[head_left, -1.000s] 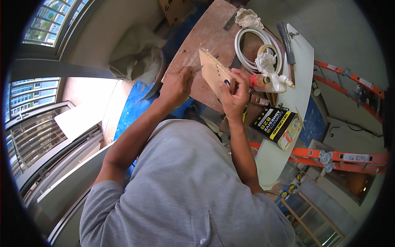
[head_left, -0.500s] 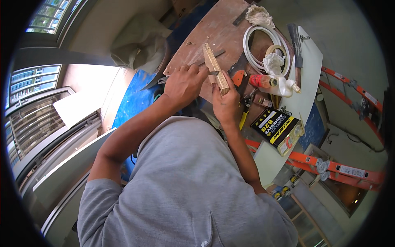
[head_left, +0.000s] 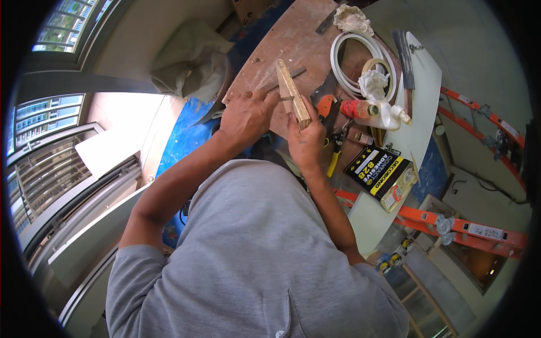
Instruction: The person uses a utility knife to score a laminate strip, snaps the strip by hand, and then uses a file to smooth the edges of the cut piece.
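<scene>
My right hand (head_left: 306, 141) is closed around the lower end of a pale wooden piece (head_left: 303, 116) with a layered, plywood-like edge, tilted up and away from me. My left hand (head_left: 248, 117) is closed with its knuckles up on a thin flat metal tool (head_left: 286, 98), perhaps a file. Only the tool's tip shows past the fingers, reaching the left side of the wooden piece; the rest is hidden under the hand. A dark flat strip (head_left: 297, 72) lies on the worktable behind the wood.
The brown worktable (head_left: 307, 28) holds white edging coils (head_left: 335, 59), an orange-handled saw (head_left: 325, 105), a red-labelled bottle (head_left: 356, 109), a white squeeze bottle (head_left: 390, 116), yellow-handled pliers (head_left: 335, 160) and a black-and-yellow adhesive tin (head_left: 376, 172). An orange ladder (head_left: 468, 228) stands at right.
My left hand has moved a little left and down, drawing the tool back along the wood. The wooden piece and my right hand have shifted slightly left.
</scene>
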Motion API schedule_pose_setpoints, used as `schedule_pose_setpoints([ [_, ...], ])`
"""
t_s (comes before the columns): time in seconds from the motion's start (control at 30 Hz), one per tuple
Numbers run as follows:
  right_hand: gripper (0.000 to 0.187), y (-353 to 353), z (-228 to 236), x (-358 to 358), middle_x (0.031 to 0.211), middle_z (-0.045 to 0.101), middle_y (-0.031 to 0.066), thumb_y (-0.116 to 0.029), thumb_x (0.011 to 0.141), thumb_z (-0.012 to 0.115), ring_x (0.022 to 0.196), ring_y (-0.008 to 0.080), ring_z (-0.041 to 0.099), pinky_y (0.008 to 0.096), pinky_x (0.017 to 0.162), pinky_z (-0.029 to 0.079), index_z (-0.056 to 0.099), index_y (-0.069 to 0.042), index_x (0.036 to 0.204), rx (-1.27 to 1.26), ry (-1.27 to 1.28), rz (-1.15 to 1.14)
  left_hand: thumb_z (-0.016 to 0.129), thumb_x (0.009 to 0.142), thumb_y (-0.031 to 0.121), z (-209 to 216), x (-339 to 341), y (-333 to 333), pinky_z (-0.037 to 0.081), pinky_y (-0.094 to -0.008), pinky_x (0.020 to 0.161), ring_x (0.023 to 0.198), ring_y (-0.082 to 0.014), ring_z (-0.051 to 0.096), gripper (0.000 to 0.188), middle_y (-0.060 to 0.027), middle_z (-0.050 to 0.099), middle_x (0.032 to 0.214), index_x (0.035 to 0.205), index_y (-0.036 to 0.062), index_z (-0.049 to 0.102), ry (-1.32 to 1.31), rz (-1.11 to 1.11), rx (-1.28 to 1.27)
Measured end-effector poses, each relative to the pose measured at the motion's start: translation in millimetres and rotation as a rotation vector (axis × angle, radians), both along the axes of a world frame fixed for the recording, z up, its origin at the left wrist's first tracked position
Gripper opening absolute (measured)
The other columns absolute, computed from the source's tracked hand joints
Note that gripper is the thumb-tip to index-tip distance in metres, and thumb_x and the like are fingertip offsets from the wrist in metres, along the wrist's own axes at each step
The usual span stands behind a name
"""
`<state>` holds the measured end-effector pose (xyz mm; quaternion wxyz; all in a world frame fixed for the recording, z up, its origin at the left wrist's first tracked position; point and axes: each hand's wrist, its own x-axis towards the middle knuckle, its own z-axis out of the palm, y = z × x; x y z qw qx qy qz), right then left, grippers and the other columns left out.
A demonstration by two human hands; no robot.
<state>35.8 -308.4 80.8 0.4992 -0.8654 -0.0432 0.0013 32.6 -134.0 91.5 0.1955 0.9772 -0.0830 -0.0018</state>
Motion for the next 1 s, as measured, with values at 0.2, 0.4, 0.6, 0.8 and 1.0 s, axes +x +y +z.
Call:
schedule_pose_setpoints([
  [0.2, 0.049, -0.4, 2.3, 0.9, 0.114, 0.072, 0.0259, -0.009, 0.090, 0.074, 0.105, 0.0406, 0.072, 0.0455, 0.088, 0.057, 0.061, 0.000, 0.137, -0.064, -0.032, 0.023, 0.058, 0.092, 0.013, -22.2, 22.0, 11.6, 0.056, -0.0490, 0.074, 0.089, -0.0370, 0.071, 0.022, -0.0168, 0.070, 0.096, 0.113, 0.0103, 0.065, 0.011, 0.076, 0.029],
  [0.4, 0.050, 1.5, 3.9, 0.4, 0.114, 0.072, 0.0257, -0.010, 0.090, 0.075, 0.104, 0.0411, 0.072, 0.0444, 0.086, 0.058, 0.061, 0.000, 0.138, -0.085, -0.021, 0.010, 0.065, 0.089, 0.014, -4.7, 23.4, 12.6, 0.056, -0.0487, 0.073, 0.085, -0.0385, 0.070, 0.021, -0.0156, 0.067, 0.093, 0.109, 0.0078, 0.063, -0.056, 0.090, -0.041],
  [0.6, 0.051, 3.3, 4.3, 0.0, 0.114, 0.072, 0.0260, -0.011, 0.091, 0.075, 0.104, 0.0406, 0.072, 0.0439, 0.087, 0.057, 0.061, 0.000, 0.138, -0.069, -0.015, 0.014, 0.064, 0.094, 0.023, 16.6, 0.6, -2.4, 0.058, -0.0488, 0.068, 0.084, -0.0372, 0.071, 0.021, -0.0155, 0.068, 0.092, 0.109, 0.0093, 0.061, -0.088, -0.077, -0.024],
  [0.8, 0.051, 5.9, 8.4, -2.6, 0.117, 0.070, 0.0273, -0.009, 0.091, 0.074, 0.108, 0.0407, 0.071, 0.0439, 0.089, 0.057, 0.060, 0.001, 0.138, -0.053, 0.031, 0.033, 0.063, 0.091, 0.018, 13.3, 1.0, -2.1, 0.057, -0.0483, 0.071, 0.086, -0.0367, 0.071, 0.021, -0.0146, 0.069, 0.096, 0.111, 0.0110, 0.063, -0.030, -0.071, 0.003],
  [1.0, 0.053, 5.9, 6.2, -5.2, 0.118, 0.069, 0.0293, -0.008, 0.091, 0.071, 0.110, 0.0440, 0.069, 0.0451, 0.091, 0.056, 0.056, 0.001, 0.141, -0.042, 0.025, 0.047, 0.062, 0.089, 0.013, -6.0, 27.0, 18.9, 0.056, -0.0502, 0.071, 0.084, -0.0398, 0.070, 0.026, -0.0148, 0.069, 0.100, 0.115, 0.0108, 0.064, -0.021, 0.105, 0.002],
])
